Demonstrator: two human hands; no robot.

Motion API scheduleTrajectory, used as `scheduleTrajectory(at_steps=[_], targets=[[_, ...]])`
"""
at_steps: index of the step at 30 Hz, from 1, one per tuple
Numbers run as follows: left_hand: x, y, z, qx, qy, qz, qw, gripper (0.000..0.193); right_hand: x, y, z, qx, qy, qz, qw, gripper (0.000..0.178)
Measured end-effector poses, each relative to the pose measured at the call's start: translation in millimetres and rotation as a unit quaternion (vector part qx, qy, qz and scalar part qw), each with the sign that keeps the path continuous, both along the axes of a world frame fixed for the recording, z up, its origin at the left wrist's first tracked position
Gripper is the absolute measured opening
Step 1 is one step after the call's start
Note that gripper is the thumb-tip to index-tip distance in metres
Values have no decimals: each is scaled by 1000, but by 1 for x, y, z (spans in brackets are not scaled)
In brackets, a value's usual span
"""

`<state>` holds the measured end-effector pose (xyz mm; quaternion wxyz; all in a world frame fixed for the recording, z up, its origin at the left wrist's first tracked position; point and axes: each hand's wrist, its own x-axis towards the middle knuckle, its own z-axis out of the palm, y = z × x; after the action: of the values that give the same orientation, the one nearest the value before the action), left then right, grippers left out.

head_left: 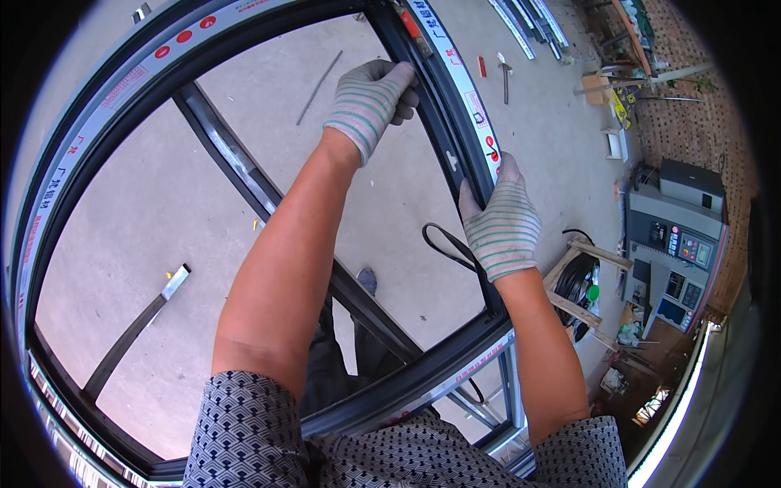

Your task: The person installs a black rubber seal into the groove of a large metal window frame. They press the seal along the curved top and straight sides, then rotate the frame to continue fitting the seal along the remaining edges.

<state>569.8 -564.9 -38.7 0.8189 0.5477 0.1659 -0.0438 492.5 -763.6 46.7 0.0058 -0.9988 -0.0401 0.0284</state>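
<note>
A large dark metal window frame (443, 106), covered in part by printed white film, spans the space before me. My left hand (370, 110), in a striped knit glove, has its fingers curled and its thumb against the inner edge of the right-hand rail; what it pinches there, if anything, is hidden. Lower on that rail, my right hand (504, 224), gloved alike, is closed around it, thumb inside and fingers outside. Below the right hand a black rubber strip (429, 232) hangs in a loop inside the opening. A red piece (413, 31) sits on the rail's upper part.
A dark crossbar (236, 159) divides the frame. On the concrete floor lie a hammer (505, 80), a thin grey rod (320, 88) and several metal profiles (529, 24). At right stand a grey machine (671, 244) and a wooden stand (582, 313) holding coiled black strip.
</note>
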Motion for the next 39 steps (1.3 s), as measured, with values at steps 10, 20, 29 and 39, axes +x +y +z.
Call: scheduleTrajectory(at_steps=[10, 20, 29, 39], targets=[[-54, -12, 37, 105, 4, -73, 992, 27, 1, -7, 8, -2, 36, -10, 999, 60], [-214, 11, 108, 391, 8, -159, 906, 27, -7, -17, 18, 87, 26, 17, 996, 67], [-410, 2, 93, 284, 168, 50, 943, 18, -59, -9, 75, 109, -32, 261, 959, 35], [-368, -13, 159, 400, 20, 50, 915, 23, -91, 28, 119, 88, 72, 380, 918, 17]])
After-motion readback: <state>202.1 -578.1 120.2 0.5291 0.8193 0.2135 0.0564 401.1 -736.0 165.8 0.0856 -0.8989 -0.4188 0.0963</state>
